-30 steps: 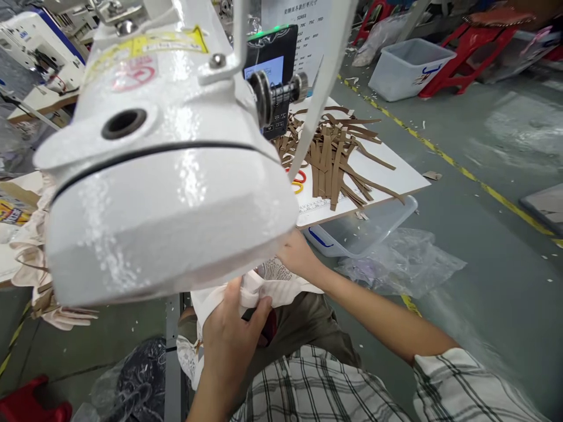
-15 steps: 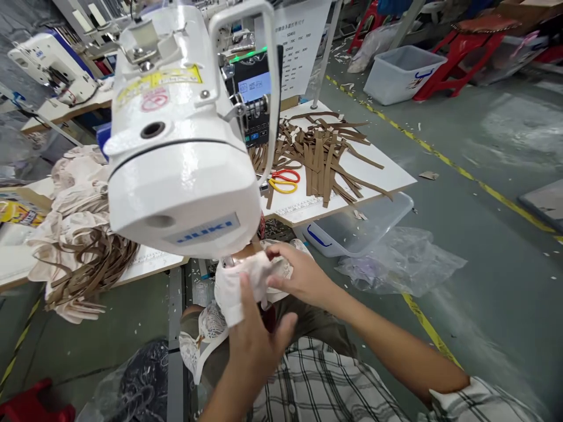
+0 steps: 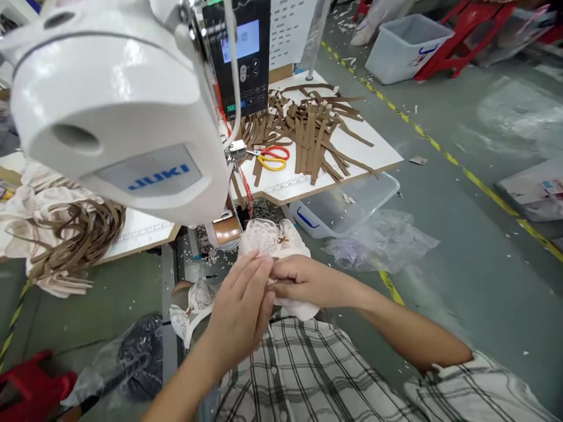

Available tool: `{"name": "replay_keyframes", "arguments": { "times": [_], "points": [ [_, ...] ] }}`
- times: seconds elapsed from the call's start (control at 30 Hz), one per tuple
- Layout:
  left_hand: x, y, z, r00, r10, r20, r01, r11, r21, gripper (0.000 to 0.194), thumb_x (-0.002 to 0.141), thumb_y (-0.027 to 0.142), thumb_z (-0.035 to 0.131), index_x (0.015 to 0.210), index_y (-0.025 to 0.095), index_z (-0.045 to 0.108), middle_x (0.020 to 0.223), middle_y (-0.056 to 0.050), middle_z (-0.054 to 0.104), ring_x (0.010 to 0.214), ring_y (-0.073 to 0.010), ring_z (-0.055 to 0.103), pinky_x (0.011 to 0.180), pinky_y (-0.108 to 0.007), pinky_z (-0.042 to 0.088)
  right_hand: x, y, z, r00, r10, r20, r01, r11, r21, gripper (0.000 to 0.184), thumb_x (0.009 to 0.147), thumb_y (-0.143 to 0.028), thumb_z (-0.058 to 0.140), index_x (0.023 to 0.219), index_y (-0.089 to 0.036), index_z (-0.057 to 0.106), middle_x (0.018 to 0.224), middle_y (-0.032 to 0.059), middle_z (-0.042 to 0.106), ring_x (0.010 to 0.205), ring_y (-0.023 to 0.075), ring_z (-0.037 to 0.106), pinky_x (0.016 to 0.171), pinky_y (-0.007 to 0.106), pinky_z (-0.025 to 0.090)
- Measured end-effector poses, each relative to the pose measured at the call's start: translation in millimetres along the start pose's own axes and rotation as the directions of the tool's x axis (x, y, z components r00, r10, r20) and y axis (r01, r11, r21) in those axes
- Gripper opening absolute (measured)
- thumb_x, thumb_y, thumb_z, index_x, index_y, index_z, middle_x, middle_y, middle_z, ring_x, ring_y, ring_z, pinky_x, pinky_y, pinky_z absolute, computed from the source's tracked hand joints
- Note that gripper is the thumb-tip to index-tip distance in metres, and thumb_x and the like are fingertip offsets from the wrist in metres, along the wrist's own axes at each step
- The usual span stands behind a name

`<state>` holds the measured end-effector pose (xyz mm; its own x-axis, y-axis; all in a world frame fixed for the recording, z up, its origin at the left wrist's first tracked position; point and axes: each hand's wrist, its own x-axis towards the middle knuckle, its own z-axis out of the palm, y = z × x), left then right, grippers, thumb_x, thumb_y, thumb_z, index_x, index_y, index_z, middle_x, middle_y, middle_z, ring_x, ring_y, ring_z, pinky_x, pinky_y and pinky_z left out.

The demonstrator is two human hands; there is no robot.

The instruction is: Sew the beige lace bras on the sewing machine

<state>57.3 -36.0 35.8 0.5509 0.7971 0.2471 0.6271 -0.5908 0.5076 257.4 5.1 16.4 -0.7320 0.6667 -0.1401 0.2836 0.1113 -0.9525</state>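
Observation:
A cream lace bra (image 3: pixel 261 235) with a small brown bow lies over my lap, just in front of the sewing machine (image 3: pixel 132 117). My right hand (image 3: pixel 310 281) pinches its edge between thumb and fingers. Close against it, my left hand (image 3: pixel 244 299) has its fingers pressed together on the same bra, the fingertips meeting those of the right. The spot where the two hands meet is partly hidden. A second lace bra (image 3: pixel 200 296) with a brown bow rests beyond my left wrist. The machine's narrow sewing arm (image 3: pixel 226 230) has no fabric on it.
Brown strips (image 3: pixel 312 140) and red-and-yellow-handled scissors (image 3: pixel 273 158) lie on the white table (image 3: pixel 373 149). At the left hangs a heap of cream garments with brown straps (image 3: pixel 74 234). A clear bin (image 3: pixel 352 202) and plastic bag (image 3: pixel 382 240) sit below the table's right side.
The bra has come away from the machine's sewing arm towards my body. Both hands have drawn together on it, and the left fingers have closed up. The view has shifted nearer the machine.

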Motion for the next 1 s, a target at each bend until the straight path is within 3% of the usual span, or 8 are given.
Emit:
{"name": "replay_keyframes", "arguments": {
  "times": [0.13, 0.23, 0.3, 0.37, 0.53, 0.7, 0.9, 1.0],
  "points": [
    [6.8, -14.4, 15.4, 0.875, -0.428, 0.228, 0.452, 0.89, -0.065, 0.044, 0.098, 0.038, 0.04, 0.066, 0.017, 0.06, 0.062, -0.008, 0.063, 0.068, -0.0224, 0.063, 0.077, -0.041, 0.052, 4.5, 9.8, 12.0, 0.984, -0.158, -0.083, 0.06, 0.728, -0.682, 0.024, 0.096, -0.017, 0.048, 0.075, -0.016, 0.06, 0.069, 0.0018, 0.059, 0.063, 0.0136, 0.048, 0.06, 0.03, 0.027],
    [5.1, -30.1, 24.0, 0.625, -0.549, 0.555, 0.775, 0.35, -0.526, 0.043, 0.09, 0.054, 0.05, 0.073, 0.017, 0.062, 0.062, -0.004, 0.06, 0.055, -0.0148, 0.054, 0.059, -0.029, 0.045, 13.2, 30.3, 20.8, 0.935, -0.32, -0.153, 0.062, 0.573, -0.817, 0.019, 0.096, -0.015, 0.048, 0.087, -0.016, 0.065, 0.069, 0.0021, 0.06, 0.065, 0.0161, 0.051, 0.062, 0.032, 0.029],
    [2.9, -37.6, 28.6, 0.577, -0.458, 0.676, 0.731, -0.08, -0.678, 0.039, 0.08, 0.054, 0.066, 0.08, 0.015, 0.064, 0.058, 0.002, 0.054, 0.047, -0.0084, 0.044, 0.057, -0.026, 0.043, 17.9, 41.1, 23.2, 0.903, -0.391, -0.178, 0.095, 0.586, -0.805, 0.02, 0.098, -0.017, 0.047, 0.095, -0.018, 0.067, 0.073, 0.0026, 0.063, 0.069, 0.0169, 0.054, 0.065, 0.032, 0.035],
    [-0.4, -40.4, 33.3, 0.572, -0.476, 0.668, 0.635, -0.258, -0.728, 0.036, 0.073, 0.048, 0.076, 0.08, 0.015, 0.064, 0.05, 0.008, 0.043, 0.043, -0.0046, 0.031, 0.058, -0.024, 0.043, 19.2, 45.9, 24.8, 0.885, -0.397, -0.241, 0.094, 0.661, -0.745, 0.022, 0.098, -0.018, 0.046, 0.107, -0.02, 0.066, 0.089, 0.0059, 0.067, 0.083, 0.0188, 0.058, 0.075, 0.033, 0.042],
    [-9.3, -34.6, 39.2, 0.6, -0.641, 0.478, 0.606, -0.025, -0.795, 0.035, 0.084, 0.05, 0.065, 0.077, 0.016, 0.064, 0.064, 0.001, 0.057, 0.056, -0.0094, 0.046, 0.054, -0.021, 0.035, 15.5, 42.3, 33.7, 0.784, -0.339, -0.52, 0.006, 0.842, -0.539, 0.024, 0.093, -0.028, 0.057, 0.116, -0.023, 0.064, 0.106, 0.0098, 0.065, 0.103, 0.0246, 0.059, 0.089, 0.041, 0.048],
    [-10.3, -28.8, 33.7, 0.649, -0.7, 0.3, 0.641, 0.291, -0.71, 0.031, 0.09, 0.044, 0.057, 0.081, 0.016, 0.069, 0.075, -0.003, 0.066, 0.071, -0.0148, 0.055, 0.069, -0.025, 0.043, 22.0, 41.7, 39.0, 0.823, -0.289, -0.49, 0.001, 0.862, -0.507, 0.018, 0.096, -0.03, 0.055, 0.105, -0.022, 0.07, 0.096, 0.0071, 0.07, 0.089, 0.0196, 0.063, 0.078, 0.034, 0.05],
    [-5.4, -36.3, 38.7, 0.66, -0.709, 0.249, 0.657, 0.383, -0.649, 0.04, 0.091, 0.05, 0.054, 0.07, 0.017, 0.063, 0.067, -0.001, 0.06, 0.066, -0.0149, 0.054, 0.063, -0.025, 0.042, 22.8, 50.1, 52.4, 0.747, -0.436, -0.502, 0.089, 0.814, -0.574, 0.017, 0.094, -0.022, 0.057, 0.091, -0.022, 0.074, 0.085, 0.0049, 0.074, 0.079, 0.0169, 0.065, 0.071, 0.03, 0.05],
    [-6.4, -49.2, 45.6, 0.61, -0.734, 0.298, 0.662, 0.267, -0.7, 0.043, 0.082, 0.056, 0.064, 0.065, 0.017, 0.056, 0.056, 0.005, 0.046, 0.053, -0.0097, 0.039, 0.051, -0.023, 0.031, 24.9, 60.5, 39.6, 0.823, -0.409, -0.393, 0.13, 0.81, -0.572, 0.021, 0.096, -0.027, 0.054, 0.093, -0.024, 0.075, 0.091, 0.0044, 0.076, 0.084, 0.0166, 0.068, 0.074, 0.03, 0.052]
  ]
}}
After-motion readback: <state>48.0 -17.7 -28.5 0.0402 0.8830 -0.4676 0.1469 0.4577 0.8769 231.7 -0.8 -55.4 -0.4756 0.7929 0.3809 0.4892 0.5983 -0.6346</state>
